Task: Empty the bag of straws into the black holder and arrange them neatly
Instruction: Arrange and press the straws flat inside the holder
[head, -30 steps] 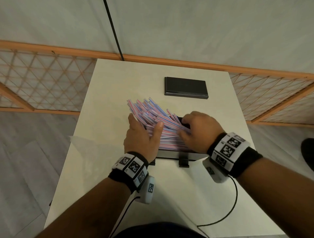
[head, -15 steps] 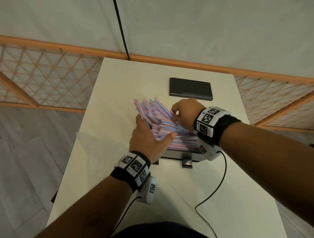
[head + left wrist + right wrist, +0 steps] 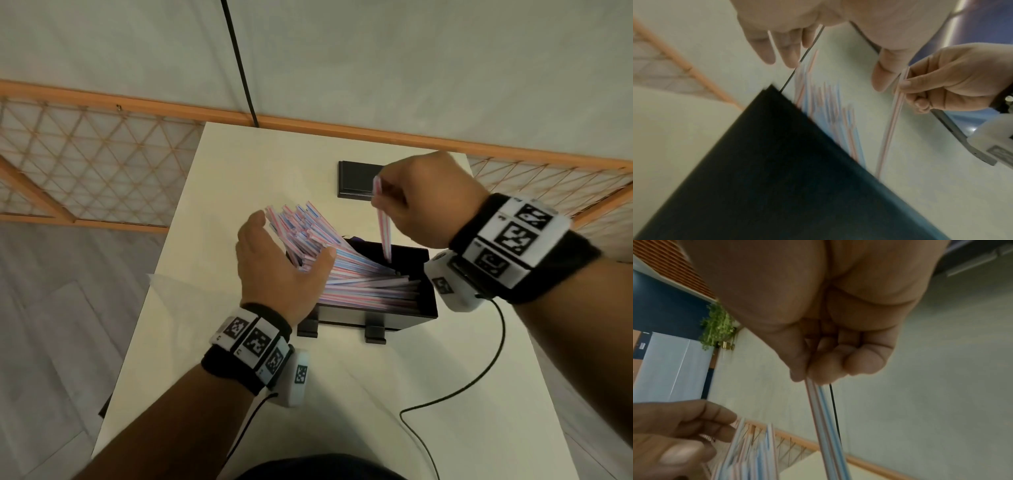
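A black holder stands mid-table with a pile of pink and blue striped straws in it. Their left ends fan up and out over its left side. My left hand cups that fan, fingers behind it and thumb in front, loosely spread. My right hand is raised over the holder's far side and pinches two straws that hang nearly upright. The right wrist view shows the pinched straws between thumb and fingertips. In the left wrist view the holder's wall fills the foreground.
The holder's flat black lid lies at the back of the white table. A clear plastic bag lies at the table's left edge. A black cable loops over the table on the right. A wooden lattice fence runs behind.
My right hand left the pile, reached to the fanned ends, and has now lifted up and back with two straws pinched. My left hand stays at the fan, its grip looser.
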The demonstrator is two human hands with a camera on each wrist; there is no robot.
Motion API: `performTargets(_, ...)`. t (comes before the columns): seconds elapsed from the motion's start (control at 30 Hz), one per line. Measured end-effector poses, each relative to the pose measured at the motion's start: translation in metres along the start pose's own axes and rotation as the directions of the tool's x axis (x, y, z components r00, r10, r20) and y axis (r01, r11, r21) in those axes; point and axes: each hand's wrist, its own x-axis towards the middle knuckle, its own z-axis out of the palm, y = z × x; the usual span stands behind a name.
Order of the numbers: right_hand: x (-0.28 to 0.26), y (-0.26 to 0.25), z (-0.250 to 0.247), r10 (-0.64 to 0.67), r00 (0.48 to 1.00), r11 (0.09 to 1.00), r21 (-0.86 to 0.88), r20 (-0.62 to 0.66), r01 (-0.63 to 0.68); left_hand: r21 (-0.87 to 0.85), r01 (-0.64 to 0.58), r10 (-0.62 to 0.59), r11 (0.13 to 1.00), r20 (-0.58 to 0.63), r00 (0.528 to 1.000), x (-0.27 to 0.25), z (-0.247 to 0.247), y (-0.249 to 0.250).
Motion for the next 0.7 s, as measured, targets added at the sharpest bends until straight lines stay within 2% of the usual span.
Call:
performTargets(0.03,-0.004,-0.001,-0.008,-0.001,1.000,1.000,-0.006,-0.008,0.001,0.009,-0.099,0.100,0.995,-0.035,0.994,0.001,-0.004,0.008)
performTargets(0.1,-0.009,-0.005,-0.019,-0.029,0.999,0.999,-0.014,-0.018,0.029,0.017,-0.224,0.225,0.974,-0.023,0.974,0.003,-0.009,0.028)
performTargets(0.17,-0.013,-0.016,-0.023,-0.068,0.997,0.997,-0.029,0.020,0.069,0.030,-0.275,0.274,0.961,0.050,0.961,0.004,-0.011,0.046)
performTargets(0.23,-0.015,-0.029,-0.019,-0.113,0.990,0.993,-0.037,0.083,0.116,-0.041,-0.308,0.310,0.951,0.157,0.938,0.002,-0.007,0.057)
performTargets(0.3,-0.017,-0.039,-0.011,-0.178,0.978,0.984,-0.010,0.106,0.180,-0.164,-0.282,0.317,0.945,0.254,0.914,0.001,-0.001,0.062)
performTargets(0.4,-0.021,-0.043,0.001,-0.237,0.969,0.969,0.094,0.070,0.230,-0.233,-0.218,0.282,0.948,0.293,0.914,0.004,0.005,0.057)
performTargets(0.47,-0.026,-0.035,0.009,-0.192,0.981,0.964,0.192,0.016,0.186,-0.223,-0.146,0.216,0.964,0.335,0.917,0.006,0.006,0.048)
performTargets(0.53,-0.035,-0.021,0.022,-0.072,0.997,0.953,0.292,-0.026,0.077,-0.245,-0.056,0.144,0.968,0.356,0.923,0.008,0.006,0.038)
performTargets(0.6,-0.045,-0.008,0.041,0.032,0.999,0.947,0.318,0.035,-0.041,-0.266,0.034,0.073,0.963,0.384,0.920,0.006,0.006,0.031)
performTargets(0.7,-0.057,0.003,0.080,0.079,0.966,0.951,0.271,0.248,-0.148,-0.224,0.126,-0.009,0.967,0.460,0.888,0.002,0.007,0.028)
